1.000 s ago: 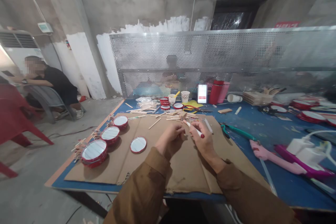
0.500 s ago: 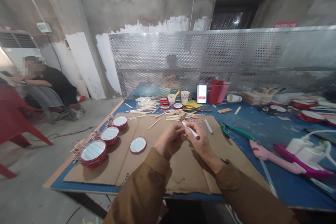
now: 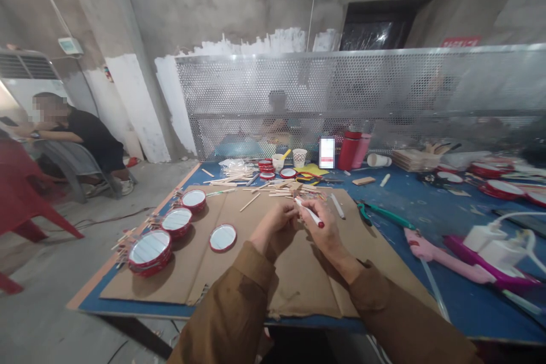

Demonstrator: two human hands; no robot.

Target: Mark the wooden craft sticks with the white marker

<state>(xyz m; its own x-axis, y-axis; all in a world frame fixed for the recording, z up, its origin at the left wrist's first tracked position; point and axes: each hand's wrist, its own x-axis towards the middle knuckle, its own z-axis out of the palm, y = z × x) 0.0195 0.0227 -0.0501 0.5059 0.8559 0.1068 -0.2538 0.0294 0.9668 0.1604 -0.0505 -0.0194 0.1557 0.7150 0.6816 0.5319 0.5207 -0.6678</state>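
Note:
My right hand point(image 3: 323, 231) is closed around a white marker with a red end point(image 3: 311, 214), held slantwise over the cardboard sheet point(image 3: 294, 290). Close beside it, my left hand point(image 3: 275, 227) has its fingers pinched together; whatever they hold is hidden. The two hands almost meet near a pile of wooden sticks point(image 3: 279, 190). Left of them lies a small round red-rimmed disc with a pale top point(image 3: 222, 238). Farther left, three red drum-like pieces with pale tops point(image 3: 150, 247) stand in a row, sticks at their outer sides.
Teal-handled pliers point(image 3: 384, 213), a pink glue gun point(image 3: 443, 256) and a purple power strip point(image 3: 490, 264) lie on the right. Paper cups point(image 3: 299, 157), a lit phone point(image 3: 327, 153) and a red bottle point(image 3: 350, 149) stand along the back. A seated person point(image 3: 89, 131) is at far left.
The view has shifted very slightly. Both hands keep nearly the same place and grip, the marker still in my right hand.

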